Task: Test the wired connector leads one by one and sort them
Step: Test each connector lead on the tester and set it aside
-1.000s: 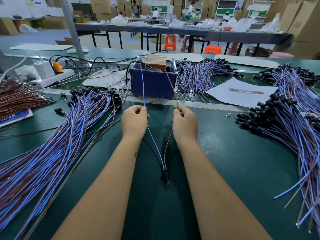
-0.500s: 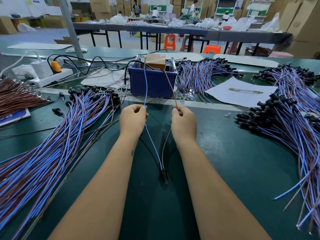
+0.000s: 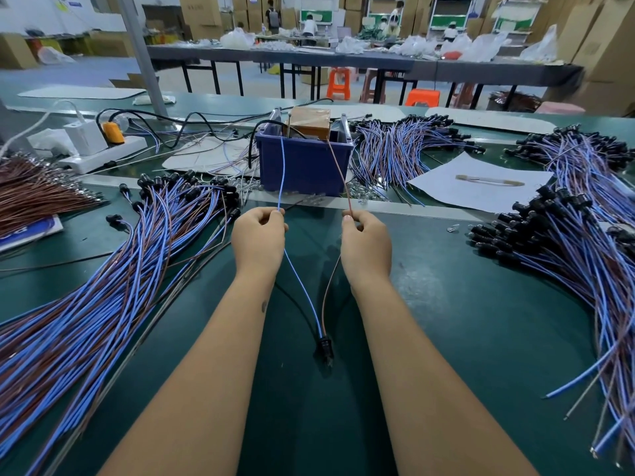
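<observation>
One connector lead hangs between my hands, its black connector low over the green mat. My left hand pinches the blue wire. My right hand pinches the brown wire. Both wires run up and away to the top of the blue box, where a brown block sits between two metal posts. The wire ends at the box are too small to make out.
A big pile of blue and brown leads lies at my left, another pile at my right, a third behind the box. Loose brown wires and a white power strip sit far left. White paper lies right of the box.
My hands have moved slightly apart, spreading the two wires a little wider. The connector still hangs in the same place between my forearms.
</observation>
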